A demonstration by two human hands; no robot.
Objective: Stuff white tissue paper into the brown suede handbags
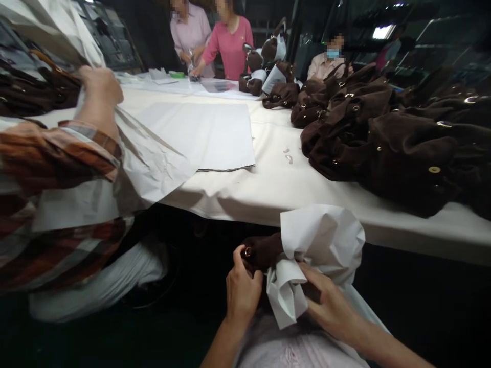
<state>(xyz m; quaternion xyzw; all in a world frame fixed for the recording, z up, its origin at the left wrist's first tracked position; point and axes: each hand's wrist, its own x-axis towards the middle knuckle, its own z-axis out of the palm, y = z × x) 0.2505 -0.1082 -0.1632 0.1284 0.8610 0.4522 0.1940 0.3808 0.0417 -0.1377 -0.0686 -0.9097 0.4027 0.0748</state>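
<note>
Below the table edge, over my lap, I hold a small brown suede bag [264, 250] with crumpled white tissue paper [322, 240] bulging out of it. My left hand [242, 289] is closed on the bag's left side, thumb by a metal stud. My right hand [330, 304] presses its fingers against the paper and the bag's lower right side, where a fold of paper hangs down.
A long white table [276, 179] carries a stack of white paper sheets [203, 133] and a heap of brown suede bags [391, 138] at right. A person in a plaid sleeve [57, 158] at left pulls a sheet. Three other people work at the far end.
</note>
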